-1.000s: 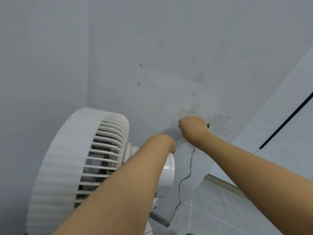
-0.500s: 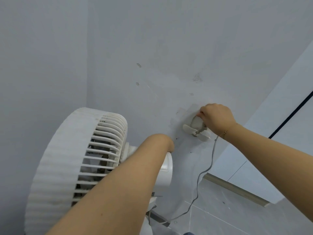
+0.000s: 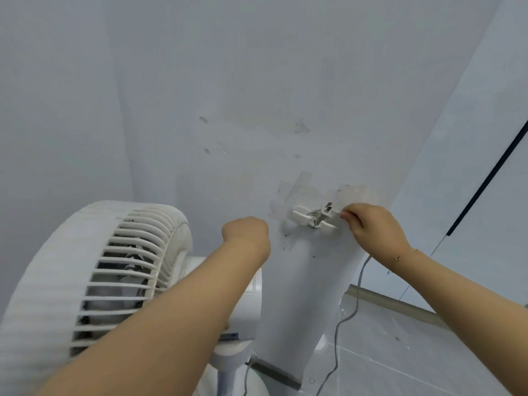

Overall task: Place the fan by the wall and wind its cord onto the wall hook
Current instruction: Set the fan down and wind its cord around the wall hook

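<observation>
Nearest me, low on the left, stands the white plastic pedestal fan with its ribbed round grille (image 3: 94, 281), already set close against the pale grey wall (image 3: 257, 81), so I judge the placing step done. My left hand (image 3: 246, 235) is curled into a loose fist just above the fan's motor housing; I cannot tell whether it holds anything. The thin grey power cord (image 3: 347, 318) trails up from the tiled floor (image 3: 400, 361) toward my right wrist. Further out, my right hand (image 3: 371, 228) pinches the cord's end, its fingers drawn together beside the white two-armed plastic wall hook (image 3: 307, 218), where the plug's metal prongs (image 3: 328, 208) show and a turn of cord seems to sit between the arms. Winding looks underway. Next I would carry the slack round both arms, keeping light tension so loops don't slip off.
</observation>
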A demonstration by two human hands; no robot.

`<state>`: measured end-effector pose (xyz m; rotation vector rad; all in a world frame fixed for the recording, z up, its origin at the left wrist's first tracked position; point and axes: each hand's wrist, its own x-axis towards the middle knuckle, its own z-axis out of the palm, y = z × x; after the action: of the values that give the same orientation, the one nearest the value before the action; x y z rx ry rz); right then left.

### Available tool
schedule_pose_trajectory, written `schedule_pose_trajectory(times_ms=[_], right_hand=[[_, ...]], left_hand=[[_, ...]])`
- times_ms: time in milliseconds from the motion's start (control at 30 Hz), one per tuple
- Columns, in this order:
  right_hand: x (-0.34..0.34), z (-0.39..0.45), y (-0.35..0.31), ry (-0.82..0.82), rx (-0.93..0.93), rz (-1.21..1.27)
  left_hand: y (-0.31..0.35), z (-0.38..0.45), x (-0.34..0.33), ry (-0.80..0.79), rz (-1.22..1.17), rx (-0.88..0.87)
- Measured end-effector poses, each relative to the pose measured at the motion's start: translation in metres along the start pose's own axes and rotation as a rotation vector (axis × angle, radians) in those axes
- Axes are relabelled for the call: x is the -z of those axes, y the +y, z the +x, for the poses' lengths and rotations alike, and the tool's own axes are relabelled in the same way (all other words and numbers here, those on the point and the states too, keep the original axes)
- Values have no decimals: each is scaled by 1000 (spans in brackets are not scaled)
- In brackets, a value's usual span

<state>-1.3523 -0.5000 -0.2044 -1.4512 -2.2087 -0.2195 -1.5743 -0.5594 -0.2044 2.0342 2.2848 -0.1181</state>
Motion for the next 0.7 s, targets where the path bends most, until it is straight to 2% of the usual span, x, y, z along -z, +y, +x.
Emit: schedule_pose_trajectory(times_ms=[100, 167, 300, 367, 433, 500, 567, 633, 700], right_hand=[[-13, -10, 5, 62, -152, 266], [-24, -16, 10, 108, -248, 433], [-53, -31, 8, 183, -268, 569], [-68, -39, 8, 226, -319, 644], [-84, -44, 5, 265, -389, 724], [-99, -51, 0, 281, -460, 843], [-110, -60, -8, 258, -582, 1092], [-118, -72, -14, 175, -771, 1415], [-126, -79, -20, 49, -924, 1588]], left_hand=[[10, -1, 2, 218, 168, -98], [17, 4, 1, 287, 183, -149], [19, 34, 11, 290, -214, -103], [19, 53, 13, 243, -448, -110], [17, 63, 9, 92, -638, -132], [15, 67, 1, -106, -606, -167], [15, 68, -5, -210, -510, -216], [16, 69, -6, -238, -541, -235], [17, 72, -5, -174, -554, -245]])
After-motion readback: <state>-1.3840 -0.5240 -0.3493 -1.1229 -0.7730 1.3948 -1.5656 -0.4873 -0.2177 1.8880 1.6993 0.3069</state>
